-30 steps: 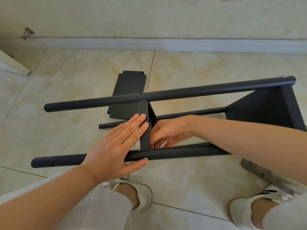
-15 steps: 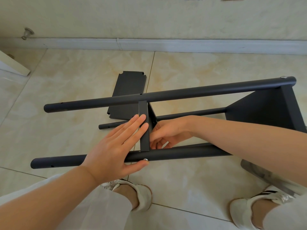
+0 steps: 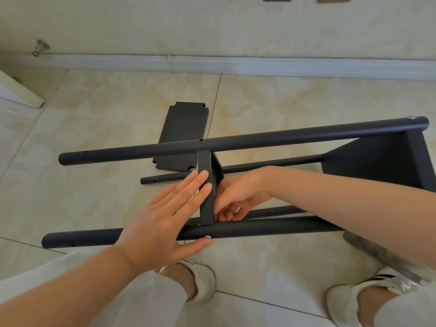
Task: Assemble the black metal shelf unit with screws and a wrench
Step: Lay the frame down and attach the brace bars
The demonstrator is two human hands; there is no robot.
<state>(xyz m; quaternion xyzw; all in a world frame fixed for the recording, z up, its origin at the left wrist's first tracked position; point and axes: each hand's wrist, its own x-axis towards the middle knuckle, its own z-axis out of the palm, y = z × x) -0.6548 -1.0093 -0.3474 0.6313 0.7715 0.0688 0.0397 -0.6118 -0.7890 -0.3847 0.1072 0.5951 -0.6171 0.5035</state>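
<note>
The black shelf unit lies on its side on the tiled floor, with a far pole and a near pole. An end shelf is fixed at the right. A middle shelf panel stands on edge between the poles. My left hand lies flat with straight fingers against that panel, and its thumb touches a silver screw on the near pole. My right hand reaches behind the panel with curled fingers; their tips are hidden. No wrench is visible.
A loose black shelf panel lies flat on the floor beyond the far pole. My two feet in white shoes stand close to the near pole. The wall's baseboard runs along the back, with a door stop at the left.
Almost nothing moved. My right hand's fingers shifted slightly behind the middle panel; my left hand stays pressed in the same spot.
</note>
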